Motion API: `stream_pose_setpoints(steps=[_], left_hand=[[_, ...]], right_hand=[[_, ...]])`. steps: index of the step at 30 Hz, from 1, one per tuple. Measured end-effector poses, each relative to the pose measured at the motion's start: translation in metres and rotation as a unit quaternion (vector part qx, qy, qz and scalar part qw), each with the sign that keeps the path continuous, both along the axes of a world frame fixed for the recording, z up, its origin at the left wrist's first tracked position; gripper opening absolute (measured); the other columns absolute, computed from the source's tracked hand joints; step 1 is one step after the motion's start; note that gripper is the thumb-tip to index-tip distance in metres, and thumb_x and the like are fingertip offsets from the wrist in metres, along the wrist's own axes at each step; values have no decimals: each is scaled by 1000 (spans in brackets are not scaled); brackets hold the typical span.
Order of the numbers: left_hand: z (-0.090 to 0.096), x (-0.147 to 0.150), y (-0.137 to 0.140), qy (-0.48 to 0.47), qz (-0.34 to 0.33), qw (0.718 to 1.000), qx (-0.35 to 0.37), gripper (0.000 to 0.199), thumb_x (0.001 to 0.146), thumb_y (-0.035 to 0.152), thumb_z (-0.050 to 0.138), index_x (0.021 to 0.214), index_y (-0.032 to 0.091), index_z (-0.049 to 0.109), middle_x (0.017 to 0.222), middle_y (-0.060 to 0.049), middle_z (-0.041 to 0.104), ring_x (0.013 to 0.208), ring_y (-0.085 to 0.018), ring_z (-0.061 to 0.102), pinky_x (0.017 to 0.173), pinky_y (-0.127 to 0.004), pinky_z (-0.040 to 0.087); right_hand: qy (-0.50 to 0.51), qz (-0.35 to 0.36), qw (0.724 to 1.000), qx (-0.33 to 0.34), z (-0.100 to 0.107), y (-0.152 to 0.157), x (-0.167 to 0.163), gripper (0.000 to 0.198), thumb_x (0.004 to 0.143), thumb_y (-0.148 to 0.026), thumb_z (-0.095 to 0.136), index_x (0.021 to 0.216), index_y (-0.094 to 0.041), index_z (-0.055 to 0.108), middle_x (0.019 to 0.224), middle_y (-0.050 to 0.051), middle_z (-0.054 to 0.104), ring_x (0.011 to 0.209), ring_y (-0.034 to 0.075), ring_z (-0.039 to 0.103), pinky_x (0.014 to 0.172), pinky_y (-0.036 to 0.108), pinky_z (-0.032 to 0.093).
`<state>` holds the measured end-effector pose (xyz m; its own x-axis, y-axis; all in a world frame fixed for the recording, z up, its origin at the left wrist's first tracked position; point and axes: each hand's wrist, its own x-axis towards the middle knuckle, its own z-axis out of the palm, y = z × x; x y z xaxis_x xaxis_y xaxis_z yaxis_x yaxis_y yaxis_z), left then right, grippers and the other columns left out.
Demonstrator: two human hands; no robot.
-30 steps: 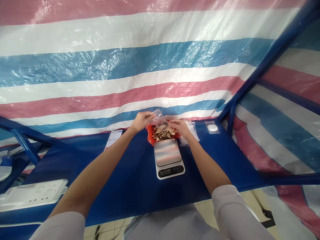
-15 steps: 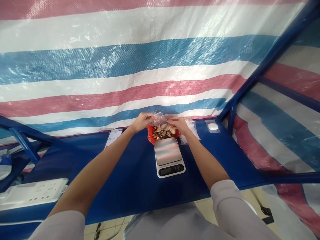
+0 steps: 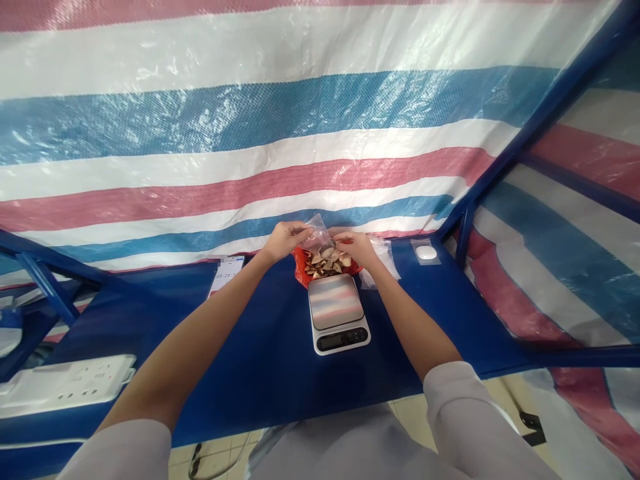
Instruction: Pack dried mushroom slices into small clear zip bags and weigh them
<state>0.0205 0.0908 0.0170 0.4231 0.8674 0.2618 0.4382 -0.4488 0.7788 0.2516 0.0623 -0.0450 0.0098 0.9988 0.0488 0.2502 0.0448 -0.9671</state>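
A small clear plastic bag point(image 3: 318, 233) is pinched at its left edge by my left hand point(image 3: 287, 240), above a red bag point(image 3: 301, 267) full of dried brownish slices point(image 3: 327, 265). My right hand point(image 3: 356, 248) is at the bag's right side, fingers closed together near its edge and over the slices; exactly what they grip is too small to make out. Pale slices show at or behind the clear bag's lower part. Just in front of the red bag lies a white kitchen scale point(image 3: 340, 313) with a bare metal plate and a dark display.
More clear plastic bags point(image 3: 384, 260) lie right of the red bag. A white rounded object in a clear packet point(image 3: 425, 253) is farther right. A phone showing a timer point(image 3: 227, 273) lies left, and a white power strip point(image 3: 70, 383) at the left edge of the blue table point(image 3: 240, 373).
The clear bag has been pulled more upright and flatter, its top corner now standing higher between my hands. My left hand has shifted slightly up; the scale and red bag stay put.
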Motion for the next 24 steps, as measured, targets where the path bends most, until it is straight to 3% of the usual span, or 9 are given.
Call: stream_pose_setpoints(steps=[4, 9, 17, 20, 24], left_hand=[[-4, 1, 0, 16, -7, 1000, 12, 53, 81, 67, 63, 83, 15, 77, 82, -7, 77, 73, -21, 67, 68, -30, 51], [-3, 3, -2, 21, -17, 1000, 12, 54, 81, 66, 62, 86, 15, 78, 83, -7, 77, 75, -22, 67, 68, -29, 50], [4, -4, 1, 18, -1, 1000, 24, 60, 78, 73, 63, 85, 15, 77, 80, -8, 76, 70, -20, 65, 65, -28, 49], [5, -1, 1, 5, 1, 1000, 25, 62, 78, 74, 63, 88, 14, 77, 83, -8, 76, 71, -20, 65, 66, -28, 50], [4, 1, 1, -5, 5, 1000, 21, 66, 76, 76, 64, 89, 12, 77, 83, -10, 76, 71, -20, 65, 67, -29, 51]], right_hand=[[111, 18, 991, -78, 6, -6, -1, 18, 72, -28, 76, 87, -18, 77, 71, 2, 74, 67, 17, 70, 65, 29, 60], [155, -20, 982, -104, 4, -4, -1, 14, 69, -25, 77, 81, -18, 73, 65, 0, 70, 63, 16, 68, 61, 27, 58], [85, -24, 995, -43, 0, 1, 1, 13, 70, -24, 77, 82, -19, 75, 79, 2, 75, 60, 16, 67, 55, 28, 57], [101, -11, 994, -39, 1, 2, -3, 14, 71, -25, 77, 83, -19, 76, 84, 3, 77, 60, 16, 67, 53, 28, 58], [129, -15, 990, -55, -1, 2, -5, 15, 69, -23, 79, 82, -18, 76, 77, 2, 76, 58, 15, 66, 54, 27, 58]])
